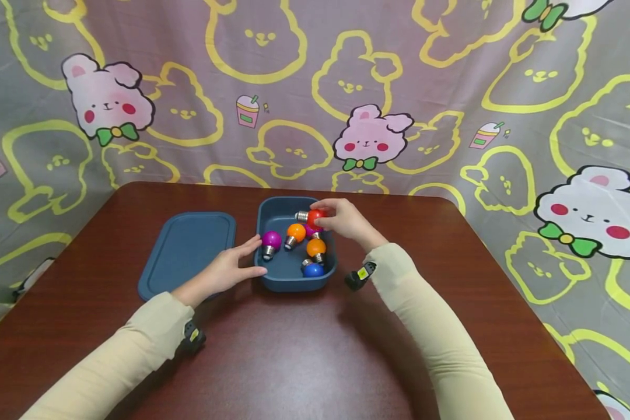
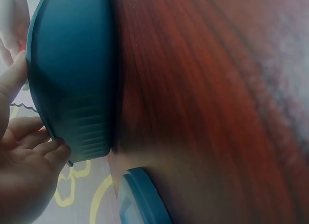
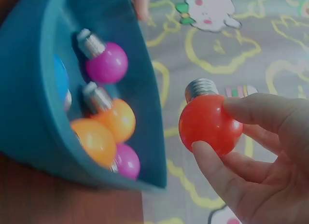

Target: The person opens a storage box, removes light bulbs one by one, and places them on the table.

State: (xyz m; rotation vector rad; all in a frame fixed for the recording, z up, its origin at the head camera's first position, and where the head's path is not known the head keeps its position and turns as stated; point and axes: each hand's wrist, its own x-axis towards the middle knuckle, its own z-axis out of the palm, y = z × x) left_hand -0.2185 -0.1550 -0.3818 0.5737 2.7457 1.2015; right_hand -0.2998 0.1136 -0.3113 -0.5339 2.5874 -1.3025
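Note:
My right hand (image 1: 343,220) pinches a red light bulb (image 3: 211,123) by its round part, over the far right of a blue box (image 1: 294,284). The bulb's metal screw base points left in the head view. Inside the box lie a purple bulb (image 1: 271,240) at the left, an orange bulb (image 1: 296,233) in the middle, another orange bulb (image 1: 316,248) and a blue bulb (image 1: 313,270) at the right. A second purple bulb (image 3: 127,161) is partly hidden below the red one. My left hand (image 1: 233,268) touches the box's left rim with its fingers spread.
A flat blue lid (image 1: 189,254) lies on the brown table (image 1: 294,350), left of the box. Behind the table hangs a curtain (image 1: 289,87) with cartoon prints. A small black camera (image 1: 360,276) sits on each wrist.

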